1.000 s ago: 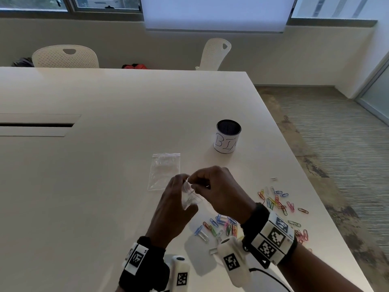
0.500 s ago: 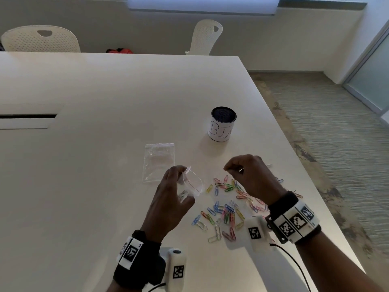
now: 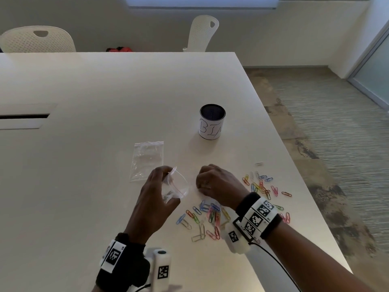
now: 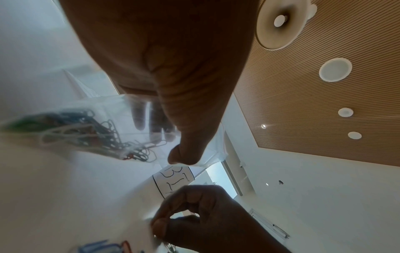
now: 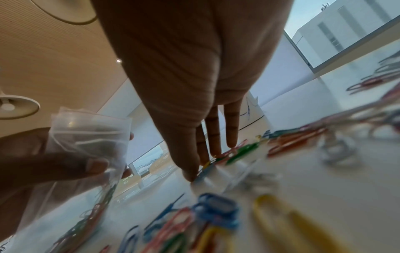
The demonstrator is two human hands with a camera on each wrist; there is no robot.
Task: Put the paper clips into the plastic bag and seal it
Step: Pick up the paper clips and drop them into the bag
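Observation:
My left hand (image 3: 163, 187) holds a small clear zip bag (image 3: 179, 186) upright just above the white table, its mouth gaping toward the right. Several coloured clips lie in the bag's bottom (image 4: 86, 123). My right hand (image 3: 203, 184) is down on the table beside the bag, knuckles up. Its thumb and fingertips (image 5: 191, 176) close on a paper clip at the edge of the loose pile (image 3: 210, 213). A second scatter of clips (image 3: 261, 186) lies farther right. The pinched clip itself is blurred and mostly hidden by the fingers.
A second, flat plastic bag (image 3: 147, 159) lies behind my left hand. A dark cup with a white label (image 3: 212, 123) stands farther back. The table's right edge (image 3: 305, 186) runs close to the clips. Two white chairs (image 3: 202, 34) stand beyond the table.
My right hand left the bag's mouth, swung right over the clips and has come down onto the table beside the bag. The left hand kept hold of the bag.

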